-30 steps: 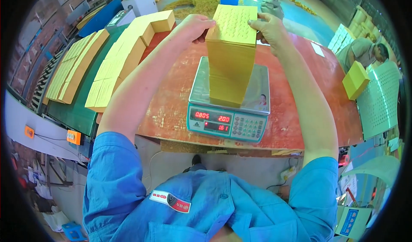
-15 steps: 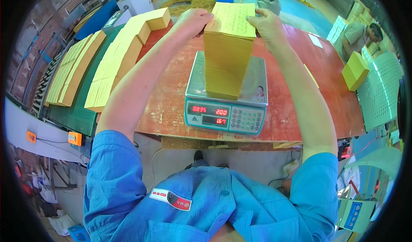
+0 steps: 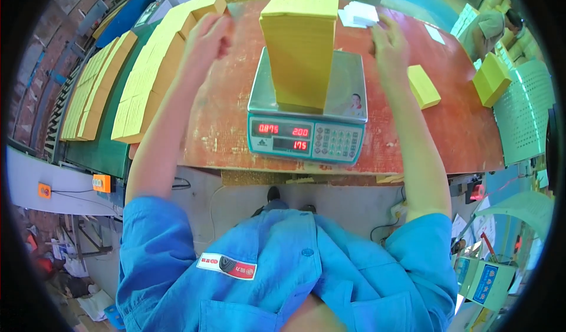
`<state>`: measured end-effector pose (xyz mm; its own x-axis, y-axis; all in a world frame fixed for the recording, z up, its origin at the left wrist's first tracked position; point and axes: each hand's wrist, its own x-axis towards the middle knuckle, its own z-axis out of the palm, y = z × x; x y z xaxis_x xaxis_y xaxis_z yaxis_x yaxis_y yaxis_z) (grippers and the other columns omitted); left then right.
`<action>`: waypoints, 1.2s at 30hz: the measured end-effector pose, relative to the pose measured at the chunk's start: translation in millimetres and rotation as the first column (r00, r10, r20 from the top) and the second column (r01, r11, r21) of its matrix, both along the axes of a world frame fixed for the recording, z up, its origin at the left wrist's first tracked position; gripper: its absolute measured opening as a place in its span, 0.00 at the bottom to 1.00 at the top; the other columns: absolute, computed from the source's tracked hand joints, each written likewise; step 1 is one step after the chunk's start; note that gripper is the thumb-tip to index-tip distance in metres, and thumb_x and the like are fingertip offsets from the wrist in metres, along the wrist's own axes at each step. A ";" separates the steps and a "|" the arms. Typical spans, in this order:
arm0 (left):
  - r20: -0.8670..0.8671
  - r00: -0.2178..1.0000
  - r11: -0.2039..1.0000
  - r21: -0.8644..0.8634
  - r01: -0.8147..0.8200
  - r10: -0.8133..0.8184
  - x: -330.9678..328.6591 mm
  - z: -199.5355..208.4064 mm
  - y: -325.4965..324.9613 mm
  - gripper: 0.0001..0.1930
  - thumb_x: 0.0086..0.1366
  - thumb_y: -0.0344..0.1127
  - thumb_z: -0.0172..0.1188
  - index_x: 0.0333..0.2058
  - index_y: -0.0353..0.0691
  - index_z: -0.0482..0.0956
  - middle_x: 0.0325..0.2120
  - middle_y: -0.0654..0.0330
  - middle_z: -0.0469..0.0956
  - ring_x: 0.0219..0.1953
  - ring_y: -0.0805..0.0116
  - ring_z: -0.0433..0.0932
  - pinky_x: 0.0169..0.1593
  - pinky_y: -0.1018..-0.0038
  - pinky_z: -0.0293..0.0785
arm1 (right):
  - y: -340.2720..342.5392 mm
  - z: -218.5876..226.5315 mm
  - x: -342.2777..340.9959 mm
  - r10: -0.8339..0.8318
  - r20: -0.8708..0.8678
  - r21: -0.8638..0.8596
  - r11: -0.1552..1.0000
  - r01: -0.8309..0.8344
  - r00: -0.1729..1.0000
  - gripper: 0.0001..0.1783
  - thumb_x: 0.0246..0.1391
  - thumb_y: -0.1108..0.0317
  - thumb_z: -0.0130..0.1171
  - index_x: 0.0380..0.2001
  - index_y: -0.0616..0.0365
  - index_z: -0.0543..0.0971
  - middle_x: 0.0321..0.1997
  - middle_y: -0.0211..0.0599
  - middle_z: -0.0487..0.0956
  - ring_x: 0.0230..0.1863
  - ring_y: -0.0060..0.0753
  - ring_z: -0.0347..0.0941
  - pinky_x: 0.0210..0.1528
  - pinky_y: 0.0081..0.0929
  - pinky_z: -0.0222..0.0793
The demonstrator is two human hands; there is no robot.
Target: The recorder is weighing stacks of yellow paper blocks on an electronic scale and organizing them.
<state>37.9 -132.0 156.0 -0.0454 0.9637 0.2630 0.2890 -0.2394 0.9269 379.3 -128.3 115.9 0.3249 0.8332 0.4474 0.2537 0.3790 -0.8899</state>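
The tall yellow block of stacked, paper-like sheets (image 3: 299, 55) stands upright on the silver-topped, teal electronic scale (image 3: 349, 76). It will probably handle as compact but not rigid: edges soft, sheets liable to slide apart. Opposite sides, pressed evenly low down, seem the safest hold. The left hand (image 3: 209, 37) is left of it, fingers loosely curled, nothing visible in them. The right hand's (image 3: 389, 43) fingers are slightly bent beside white paper slips (image 3: 358, 15) on the red-brown desk (image 3: 383, 137); whether they grip any, I cannot tell.
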 end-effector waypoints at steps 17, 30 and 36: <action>0.193 0.952 0.900 -0.414 -0.139 0.236 -231.6 -113.7 -57.2 0.14 0.70 0.40 0.52 0.45 0.36 0.75 0.30 0.61 0.78 0.27 0.77 0.74 0.31 0.82 0.68 | -110.3 -235.3 134.8 -0.260 0.680 -0.223 0.818 0.530 0.686 0.21 0.51 0.70 0.56 0.51 0.57 0.76 0.48 0.42 0.79 0.51 0.39 0.74 0.54 0.33 0.68; -0.088 0.991 0.959 -0.258 -0.120 0.101 -281.4 -80.9 253.1 0.13 0.62 0.44 0.58 0.38 0.41 0.78 0.29 0.64 0.78 0.31 0.76 0.76 0.33 0.76 0.74 | -148.8 -236.7 61.8 -0.339 0.663 -0.302 0.696 0.652 0.668 0.21 0.60 0.74 0.43 0.56 0.67 0.72 0.61 0.43 0.71 0.61 0.41 0.66 0.64 0.33 0.58; -0.536 0.783 0.948 0.132 -0.291 0.315 -283.5 -117.0 475.9 0.22 0.63 0.50 0.52 0.43 0.37 0.78 0.38 0.51 0.80 0.43 0.54 0.78 0.48 0.62 0.73 | -181.3 -331.0 116.2 -0.333 0.830 -0.166 0.619 0.768 0.448 0.22 0.67 0.66 0.40 0.57 0.68 0.69 0.60 0.45 0.71 0.60 0.38 0.66 0.63 0.34 0.59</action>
